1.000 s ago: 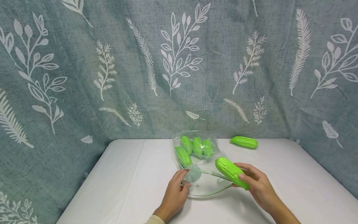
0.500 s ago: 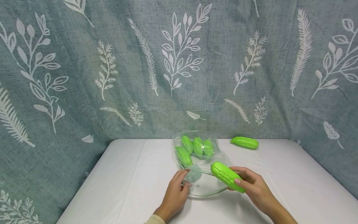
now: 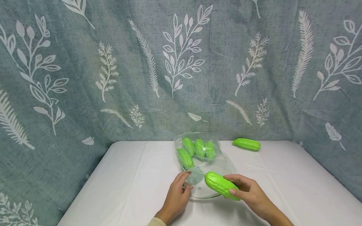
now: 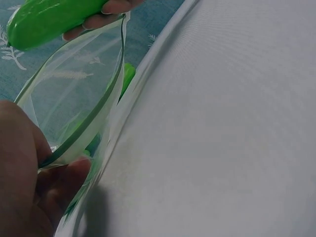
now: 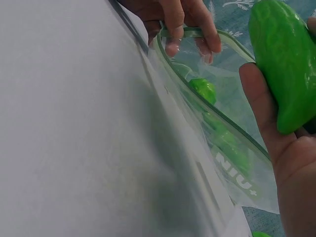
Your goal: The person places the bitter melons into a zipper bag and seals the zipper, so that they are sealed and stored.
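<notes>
A clear zip bag (image 3: 213,163) with a green-edged mouth lies in front of me in the head view. My left hand (image 3: 178,192) pinches the left side of its rim. Several green bitter melons (image 3: 185,158) lie inside the bag, most toward its far end. With thumb and fingers, my right hand (image 3: 251,195) grips another bumpy bitter melon (image 3: 220,185) above the right part of the mouth. In the left wrist view, fingers (image 4: 101,19) of the right hand meet the bag's far rim; whether they pinch it I cannot tell. The mouth gapes between both hands.
One more bitter melon (image 3: 246,144) lies outside the bag, near the back edge of the white-covered table (image 3: 121,179). A grey-green curtain (image 3: 215,81) with white leaf prints hangs behind the table and along both sides.
My right hand has moved left and toward me with the bitter melon, bringing it over the bag's mouth. The bag's rim bends in with it. My left hand stays in place.
</notes>
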Available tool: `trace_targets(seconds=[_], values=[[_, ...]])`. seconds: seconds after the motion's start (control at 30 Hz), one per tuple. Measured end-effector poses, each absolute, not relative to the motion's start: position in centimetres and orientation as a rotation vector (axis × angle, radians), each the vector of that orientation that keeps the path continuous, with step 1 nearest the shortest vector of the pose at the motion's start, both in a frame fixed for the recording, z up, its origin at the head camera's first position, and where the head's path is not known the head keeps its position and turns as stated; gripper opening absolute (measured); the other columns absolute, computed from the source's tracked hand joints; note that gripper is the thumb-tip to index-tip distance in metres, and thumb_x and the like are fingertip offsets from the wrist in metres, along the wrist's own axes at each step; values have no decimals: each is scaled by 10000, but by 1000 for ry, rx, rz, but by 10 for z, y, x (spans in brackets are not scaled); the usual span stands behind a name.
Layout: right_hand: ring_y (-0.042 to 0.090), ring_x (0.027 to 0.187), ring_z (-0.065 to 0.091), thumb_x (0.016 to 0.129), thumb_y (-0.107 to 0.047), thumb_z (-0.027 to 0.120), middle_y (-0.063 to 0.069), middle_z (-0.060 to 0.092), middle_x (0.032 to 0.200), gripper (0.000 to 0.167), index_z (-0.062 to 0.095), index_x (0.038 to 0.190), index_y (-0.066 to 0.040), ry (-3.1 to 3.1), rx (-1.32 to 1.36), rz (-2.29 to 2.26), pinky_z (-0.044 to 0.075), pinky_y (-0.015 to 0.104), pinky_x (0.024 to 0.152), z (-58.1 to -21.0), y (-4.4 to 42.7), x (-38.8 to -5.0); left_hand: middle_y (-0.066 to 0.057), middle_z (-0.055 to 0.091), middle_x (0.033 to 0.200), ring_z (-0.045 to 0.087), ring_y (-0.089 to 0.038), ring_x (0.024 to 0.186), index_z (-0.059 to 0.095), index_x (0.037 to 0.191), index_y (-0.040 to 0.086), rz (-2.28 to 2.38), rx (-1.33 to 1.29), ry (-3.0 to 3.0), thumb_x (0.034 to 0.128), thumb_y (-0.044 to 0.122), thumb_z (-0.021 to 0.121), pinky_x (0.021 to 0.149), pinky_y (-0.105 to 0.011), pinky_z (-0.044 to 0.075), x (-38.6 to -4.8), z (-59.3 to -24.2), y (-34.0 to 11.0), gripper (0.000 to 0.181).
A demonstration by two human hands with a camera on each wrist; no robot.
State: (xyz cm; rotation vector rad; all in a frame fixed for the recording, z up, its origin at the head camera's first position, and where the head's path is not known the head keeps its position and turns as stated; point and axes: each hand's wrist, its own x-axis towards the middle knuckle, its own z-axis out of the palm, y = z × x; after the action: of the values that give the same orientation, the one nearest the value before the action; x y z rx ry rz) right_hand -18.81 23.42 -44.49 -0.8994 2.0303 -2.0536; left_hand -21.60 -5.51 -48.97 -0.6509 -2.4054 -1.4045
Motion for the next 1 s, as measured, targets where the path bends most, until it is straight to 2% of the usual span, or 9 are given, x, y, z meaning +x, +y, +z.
trace_targets(seconds=[0.27, 0.47, 0.7, 1.0], values=[[196, 1191, 596, 994, 38, 489, 55, 573, 1413, 443, 471, 1435, 69, 1959, -964, -1947, 541, 327, 924, -448, 230, -186, -57, 541, 1374, 579, -199, 1144, 557, 1376, 45, -1436, -643, -2404, 936, -11, 568, 756, -213, 540, -214, -492, -56, 443], [199, 1278, 545, 982, 56, 487, 84, 518, 1473, 465, 472, 1447, 54, 1978, -1054, -1895, 509, 307, 976, -451, 228, -189, -45, 542, 1373, 587, -173, 1099, 556, 1376, 47, -1437, -646, -2394, 932, -17, 567, 745, -211, 541, -215, -490, -56, 449], [183, 1311, 508, 951, 98, 485, 193, 459, 1495, 516, 426, 1463, 86, 1969, -1143, -1882, 488, 291, 998, -452, 228, -192, -61, 535, 1379, 609, -159, 1007, 543, 1391, 45, -1453, -660, -2396, 928, -47, 537, 731, -209, 539, -216, -489, -55, 472], [137, 1321, 487, 944, 62, 556, 296, 417, 1482, 536, 454, 1469, 36, 2147, -1137, -1789, 469, 253, 1006, -454, 226, -191, -65, 529, 1384, 625, -110, 924, 535, 1398, 46, -1458, -666, -2395, 923, -58, 520, 730, -209, 544, -215, -488, -54, 487]])
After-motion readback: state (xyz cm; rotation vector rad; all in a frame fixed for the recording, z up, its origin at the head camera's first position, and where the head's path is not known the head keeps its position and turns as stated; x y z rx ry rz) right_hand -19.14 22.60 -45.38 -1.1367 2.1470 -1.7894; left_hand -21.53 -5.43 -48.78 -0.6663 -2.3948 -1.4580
